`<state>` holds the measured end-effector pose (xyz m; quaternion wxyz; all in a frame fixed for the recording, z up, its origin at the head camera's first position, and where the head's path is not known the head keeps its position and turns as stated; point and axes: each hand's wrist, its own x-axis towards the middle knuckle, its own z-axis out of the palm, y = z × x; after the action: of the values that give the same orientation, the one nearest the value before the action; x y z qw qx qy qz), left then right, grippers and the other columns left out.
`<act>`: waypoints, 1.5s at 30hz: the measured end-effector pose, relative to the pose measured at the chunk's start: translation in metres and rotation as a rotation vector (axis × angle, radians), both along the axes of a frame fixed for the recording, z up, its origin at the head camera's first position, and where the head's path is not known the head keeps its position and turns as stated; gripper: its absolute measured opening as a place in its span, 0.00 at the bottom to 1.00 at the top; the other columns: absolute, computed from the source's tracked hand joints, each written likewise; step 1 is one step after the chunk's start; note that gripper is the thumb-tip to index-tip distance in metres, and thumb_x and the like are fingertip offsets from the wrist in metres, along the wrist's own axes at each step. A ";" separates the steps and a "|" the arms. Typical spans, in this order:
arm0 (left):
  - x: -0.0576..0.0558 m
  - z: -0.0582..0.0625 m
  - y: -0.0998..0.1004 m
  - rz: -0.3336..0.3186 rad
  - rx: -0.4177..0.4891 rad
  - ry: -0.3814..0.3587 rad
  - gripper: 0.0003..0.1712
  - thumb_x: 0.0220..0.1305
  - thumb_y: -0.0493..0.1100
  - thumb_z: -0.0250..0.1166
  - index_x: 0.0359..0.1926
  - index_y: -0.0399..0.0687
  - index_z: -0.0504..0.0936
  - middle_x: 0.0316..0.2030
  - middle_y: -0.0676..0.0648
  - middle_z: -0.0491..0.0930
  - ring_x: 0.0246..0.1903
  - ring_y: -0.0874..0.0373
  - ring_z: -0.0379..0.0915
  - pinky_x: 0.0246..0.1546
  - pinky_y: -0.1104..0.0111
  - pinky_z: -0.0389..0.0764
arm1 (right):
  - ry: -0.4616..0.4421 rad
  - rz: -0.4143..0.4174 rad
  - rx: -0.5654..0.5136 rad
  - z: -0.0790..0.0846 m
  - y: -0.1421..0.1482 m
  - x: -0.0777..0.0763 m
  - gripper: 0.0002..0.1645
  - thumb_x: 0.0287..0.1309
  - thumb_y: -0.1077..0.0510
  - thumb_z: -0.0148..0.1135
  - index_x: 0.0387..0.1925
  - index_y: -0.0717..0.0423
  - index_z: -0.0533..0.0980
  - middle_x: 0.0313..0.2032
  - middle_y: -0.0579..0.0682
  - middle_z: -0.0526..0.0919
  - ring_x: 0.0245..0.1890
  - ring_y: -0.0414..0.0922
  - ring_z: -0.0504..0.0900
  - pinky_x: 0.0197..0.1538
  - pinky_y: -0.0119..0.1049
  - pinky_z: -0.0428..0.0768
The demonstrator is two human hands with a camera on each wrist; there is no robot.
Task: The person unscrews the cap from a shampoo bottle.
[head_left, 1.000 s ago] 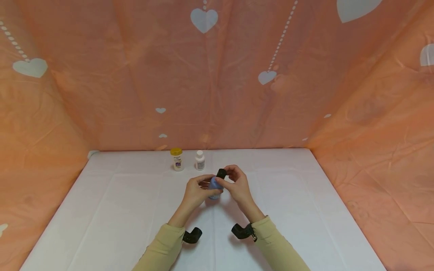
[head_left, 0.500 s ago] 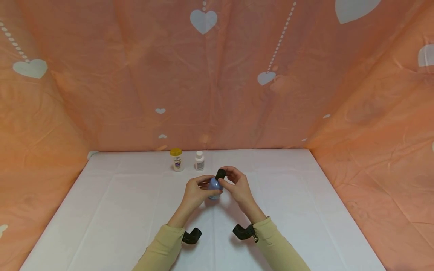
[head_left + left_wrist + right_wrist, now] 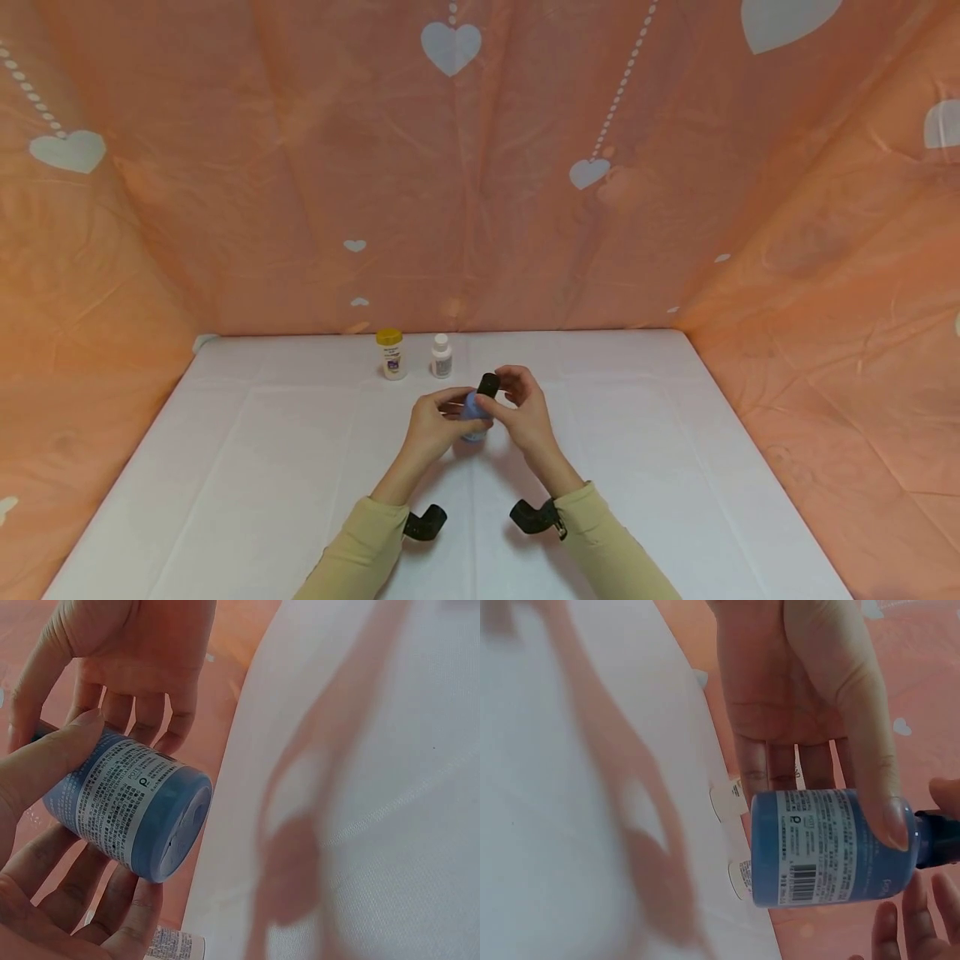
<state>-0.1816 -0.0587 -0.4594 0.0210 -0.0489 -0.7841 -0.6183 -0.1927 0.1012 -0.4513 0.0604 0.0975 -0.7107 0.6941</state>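
A blue bottle (image 3: 473, 406) with a black cap (image 3: 489, 384) is held in front of me, over the middle of the table. My left hand (image 3: 435, 423) grips its body, the thumb lying across one side and the fingers around the other. With thumb and fingers, my right hand (image 3: 528, 414) pinches the black cap from the right. In the left wrist view, the bottle (image 3: 124, 796) shows a pale printed label and tilts with its base towards the table. The right wrist view shows a barcode on the bottle (image 3: 814, 851) and the dark neck end (image 3: 936, 838) between the right fingers.
Behind the hands stand a white bottle with a yellow lid (image 3: 392, 358) and a smaller all-white bottle (image 3: 442, 358). Black wrist-camera mounts (image 3: 426, 523) stick out by both wrists. An orange cloth with hearts (image 3: 525, 250) surrounds the white table (image 3: 645, 467).
The right thumb and fingers have shifted slightly back and forth around the cap and show more of its length now. The left hand and the bottle have stayed in place.
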 end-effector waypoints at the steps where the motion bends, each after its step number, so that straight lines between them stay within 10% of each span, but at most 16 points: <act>1: 0.000 0.000 0.000 -0.001 -0.001 0.003 0.30 0.40 0.45 0.81 0.48 0.47 0.85 0.39 0.47 0.83 0.37 0.55 0.79 0.41 0.62 0.81 | -0.004 -0.015 -0.006 -0.001 -0.001 0.000 0.28 0.48 0.67 0.73 0.50 0.66 0.71 0.45 0.57 0.77 0.48 0.50 0.75 0.57 0.51 0.66; 11: 0.001 0.001 0.000 -0.006 -0.002 0.015 0.29 0.40 0.45 0.81 0.48 0.47 0.85 0.39 0.48 0.83 0.37 0.55 0.79 0.41 0.62 0.81 | 0.034 -0.044 -0.005 0.000 -0.003 0.001 0.22 0.45 0.63 0.76 0.40 0.61 0.73 0.37 0.50 0.79 0.43 0.45 0.78 0.56 0.58 0.66; 25: 0.001 0.002 -0.002 -0.001 0.003 0.007 0.29 0.41 0.43 0.81 0.48 0.46 0.84 0.39 0.47 0.83 0.38 0.54 0.79 0.42 0.61 0.81 | 0.027 0.077 -0.022 0.001 0.003 0.001 0.21 0.55 0.68 0.66 0.52 0.64 0.76 0.46 0.59 0.80 0.50 0.49 0.74 0.61 0.59 0.63; 35: 0.001 0.002 -0.001 0.002 0.003 0.015 0.29 0.40 0.44 0.81 0.48 0.46 0.85 0.38 0.47 0.83 0.37 0.55 0.80 0.41 0.62 0.81 | 0.024 0.061 0.030 0.030 -0.001 0.016 0.25 0.52 0.70 0.67 0.52 0.71 0.71 0.49 0.63 0.77 0.50 0.52 0.74 0.58 0.48 0.68; 45: 0.001 0.002 -0.001 -0.007 0.010 0.023 0.29 0.40 0.44 0.81 0.48 0.46 0.85 0.39 0.48 0.83 0.37 0.55 0.79 0.41 0.62 0.81 | -0.004 -0.062 0.002 0.000 -0.004 0.002 0.22 0.45 0.64 0.75 0.41 0.64 0.73 0.39 0.53 0.78 0.43 0.46 0.77 0.55 0.52 0.68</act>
<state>-0.1808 -0.0593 -0.4578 0.0283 -0.0588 -0.7807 -0.6215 -0.1907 0.0975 -0.4516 0.0803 0.0744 -0.7143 0.6912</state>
